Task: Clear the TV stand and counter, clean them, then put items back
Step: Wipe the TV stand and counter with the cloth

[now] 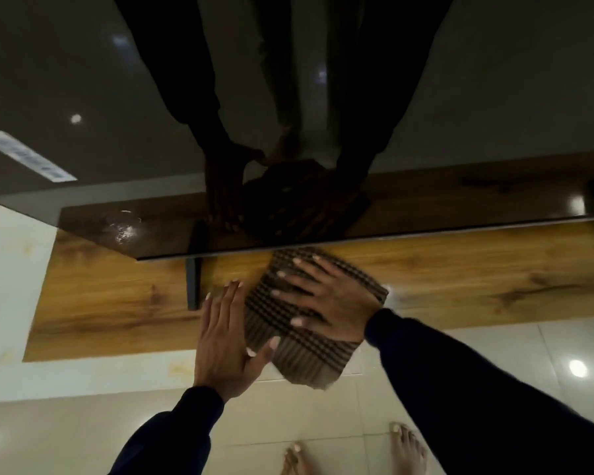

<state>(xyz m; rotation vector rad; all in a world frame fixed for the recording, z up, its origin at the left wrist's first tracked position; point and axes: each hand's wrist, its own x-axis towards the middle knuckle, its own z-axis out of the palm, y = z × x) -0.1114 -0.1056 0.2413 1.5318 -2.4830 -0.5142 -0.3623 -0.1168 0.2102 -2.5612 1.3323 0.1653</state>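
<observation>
On the wooden worktop [460, 289], right hand [326, 299] spread flat, fingers splayed, pressing down on one folded brown checked cloth [282, 323]. Not clenched, not gripping: palm and five fingers lying open on the fabric. Left hand [225, 341] just beside it, also flat and open, four fingers straight on the wood, thumb touching the cloth's left edge. Two dark long sleeves [460, 371] running back toward the camera.

Cloth lying partly on the wood, its near corner hanging over the front edge above the pale tiled floor [83, 423]. Just left of the hands, one dark flat TV foot [192, 286] standing on the worktop. Directly above the hands, one large black glossy TV screen [460, 97], its lower edge over the far part of the cloth, mirroring both hands, cloth and wood grain. One white sticker label [28, 156] at the screen's left side. Two bare feet [354, 454] on the tiles below.
</observation>
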